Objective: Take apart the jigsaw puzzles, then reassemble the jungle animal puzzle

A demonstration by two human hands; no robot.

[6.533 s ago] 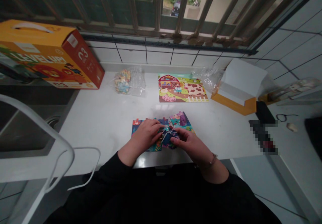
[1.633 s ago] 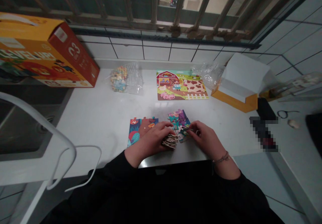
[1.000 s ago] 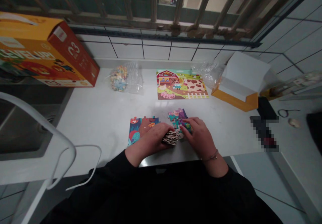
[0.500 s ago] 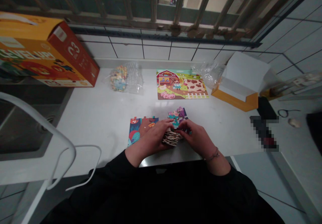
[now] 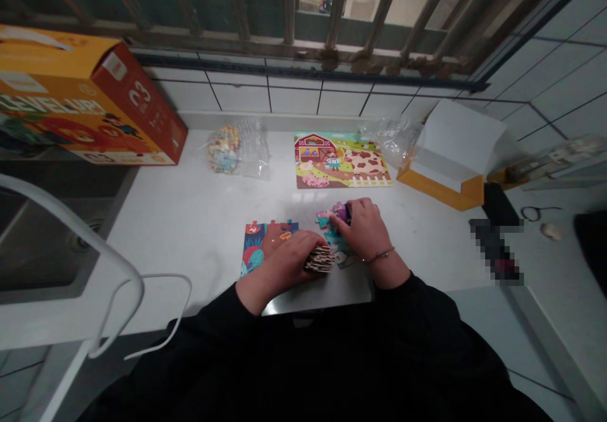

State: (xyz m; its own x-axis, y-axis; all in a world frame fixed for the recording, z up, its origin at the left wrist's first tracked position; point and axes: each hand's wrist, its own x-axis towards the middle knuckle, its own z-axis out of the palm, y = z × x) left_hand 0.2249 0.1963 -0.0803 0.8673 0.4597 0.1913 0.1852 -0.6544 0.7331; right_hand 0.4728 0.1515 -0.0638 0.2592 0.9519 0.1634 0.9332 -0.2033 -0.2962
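Note:
My left hand (image 5: pixel 296 257) is wrapped around a thick stack of jigsaw puzzle pieces (image 5: pixel 320 259), their cut edges facing up. My right hand (image 5: pixel 367 229) is curled, thumb and fingers closed on puzzle pieces at the upper right of a small purple and teal cluster (image 5: pixel 325 218). My fingers and palm hide part of that cluster, and some teal pieces lie below the hand. To the left, partly behind my left hand, lies a joined puzzle section (image 5: pixel 258 245) with blue and brown artwork.
A farm picture (image 5: pixel 344 161) lies at the back of the counter. Left of it is a clear bag of pieces (image 5: pixel 225 150), beside an orange box (image 5: pixel 137 105). An open yellow and white box (image 5: pixel 443 181) stands right, near crumpled plastic (image 5: pixel 393 140). A sink (image 5: pixel 47 238) and white hose (image 5: pixel 95 232) are left.
My right hand has left the stack and moved up and right onto the purple and teal pieces. My left hand still holds the stack in nearly the same place.

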